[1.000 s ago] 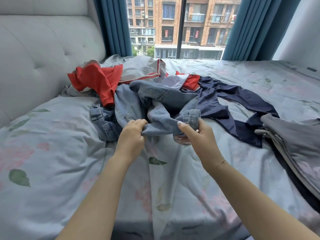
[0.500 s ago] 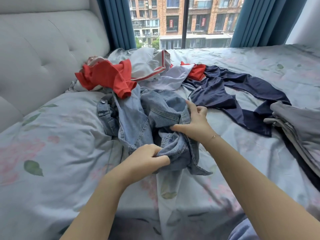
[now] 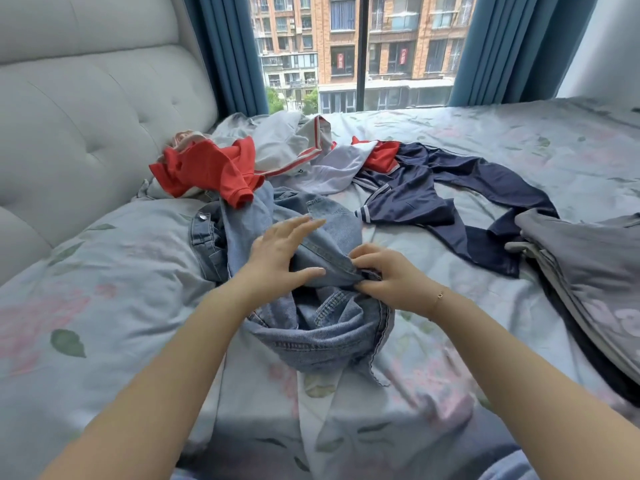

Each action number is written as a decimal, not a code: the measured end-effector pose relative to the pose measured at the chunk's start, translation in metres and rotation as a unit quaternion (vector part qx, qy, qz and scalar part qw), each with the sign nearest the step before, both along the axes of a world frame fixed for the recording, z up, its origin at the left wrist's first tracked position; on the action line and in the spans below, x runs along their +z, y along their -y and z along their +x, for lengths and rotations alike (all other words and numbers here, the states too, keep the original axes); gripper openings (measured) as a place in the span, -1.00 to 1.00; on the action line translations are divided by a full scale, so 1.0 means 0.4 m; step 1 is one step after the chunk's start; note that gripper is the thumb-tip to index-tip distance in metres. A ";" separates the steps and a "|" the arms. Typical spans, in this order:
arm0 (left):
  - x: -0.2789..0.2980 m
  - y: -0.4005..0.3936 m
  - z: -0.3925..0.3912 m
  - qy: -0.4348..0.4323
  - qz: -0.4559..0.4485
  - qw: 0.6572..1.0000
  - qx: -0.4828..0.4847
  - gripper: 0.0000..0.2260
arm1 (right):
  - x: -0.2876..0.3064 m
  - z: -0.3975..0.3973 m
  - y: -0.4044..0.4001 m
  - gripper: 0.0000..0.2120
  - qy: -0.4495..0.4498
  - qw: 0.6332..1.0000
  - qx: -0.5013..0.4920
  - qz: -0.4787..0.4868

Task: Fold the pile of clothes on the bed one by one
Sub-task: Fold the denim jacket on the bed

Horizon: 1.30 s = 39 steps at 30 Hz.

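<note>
Now we sort out the crumpled jeans (image 3: 311, 306) at frame centre on the bed (image 3: 104, 306): our right hand (image 3: 388, 275) pinches a seam, our left hand (image 3: 280, 254) rests flat and released. Next, probably, spreading them flat.

Both forearms enter bare from the near edge and converge toward the middle. The left hand (image 3: 280, 252) lies palm down with fingers straight and slightly spread, thumb extended toward the other hand, resting flat on the denim garment (image 3: 322, 327). The right hand (image 3: 384, 275), just beside the left thumb tip, has its fingers curled and pinches a fold of the same garment; a thin bracelet sits at its wrist.
</note>
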<state>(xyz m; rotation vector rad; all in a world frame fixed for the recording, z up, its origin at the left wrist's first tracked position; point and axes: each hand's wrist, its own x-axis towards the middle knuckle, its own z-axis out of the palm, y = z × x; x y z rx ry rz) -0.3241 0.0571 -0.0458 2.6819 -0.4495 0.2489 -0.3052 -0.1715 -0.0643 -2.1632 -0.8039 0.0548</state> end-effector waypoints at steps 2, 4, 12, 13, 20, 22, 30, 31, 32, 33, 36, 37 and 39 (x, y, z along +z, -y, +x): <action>0.023 0.040 0.061 -0.043 0.119 0.992 -0.018 -0.49 | 0.014 -0.007 0.030 -0.74 0.023 1.000 0.004 0.007; 0.043 0.081 0.097 -0.050 0.163 0.985 -0.037 -0.65 | 0.031 -0.011 0.073 -0.74 0.052 0.998 -0.016 0.013; 0.197 0.278 0.056 0.057 -0.118 0.990 -0.060 -0.69 | 0.116 0.002 0.241 -0.77 0.221 0.933 -0.235 0.158; 0.236 0.298 0.049 0.060 -0.156 0.984 -0.056 -0.68 | 0.124 -0.002 0.251 -0.78 0.230 0.924 -0.249 0.176; 0.320 0.200 0.038 -0.009 -0.477 0.863 0.166 -0.81 | 0.074 0.001 0.281 -0.53 0.170 0.924 -0.306 0.156; 0.289 0.102 0.040 0.027 -0.354 0.903 0.241 -0.77 | 0.040 0.006 0.290 -0.44 0.110 0.940 -0.309 0.098; 0.118 -0.035 -0.017 -0.155 0.129 0.944 0.262 -0.74 | 0.043 -0.068 0.272 -0.71 0.133 0.924 -0.315 -0.173; 0.121 -0.017 -0.019 -0.151 0.124 0.943 0.270 -0.73 | 0.062 -0.092 0.270 -0.75 0.131 0.919 -0.324 -0.184; 0.131 0.005 -0.022 -0.130 0.112 0.945 0.278 -0.74 | 0.080 -0.114 0.271 -0.74 0.111 0.914 -0.331 -0.205; 0.144 0.029 -0.025 -0.096 0.100 0.950 0.280 -0.71 | 0.095 -0.136 0.275 -0.68 0.074 0.911 -0.332 -0.234; 0.181 0.115 -0.023 0.001 0.048 0.977 0.207 -0.63 | 0.106 -0.179 0.298 -0.38 -0.170 0.890 -0.252 -0.339; 0.192 0.147 -0.015 -0.001 0.016 0.984 0.180 -0.66 | 0.095 -0.183 0.302 -0.27 -0.262 0.867 -0.215 -0.365; 0.195 0.205 0.019 -0.072 0.021 0.985 0.153 -0.65 | 0.058 -0.173 0.307 -0.09 -0.372 0.835 -0.181 -0.364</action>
